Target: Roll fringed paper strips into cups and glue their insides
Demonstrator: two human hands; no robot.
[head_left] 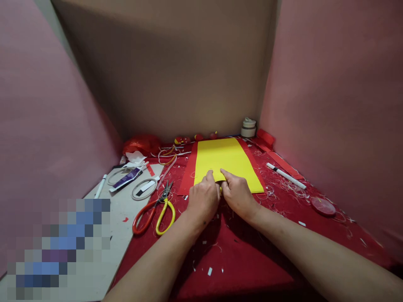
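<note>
A yellow ribbed sheet lies on a stack of red sheets on the red cloth. My left hand and my right hand meet at its near edge, fingers closed on it. Between them the edge bends upward, leaving a dark gap under it. Each index finger rests on the yellow surface, while the thumbs are mostly hidden at the edge. Left of my left hand lie scissors with one red and one yellow handle, blades slightly apart.
Thread scraps litter the red cloth. On the right are a white marker and a round pinkish disc. A white jar stands at the back. Coiled tubing and a purple packet lie on the pale board at left.
</note>
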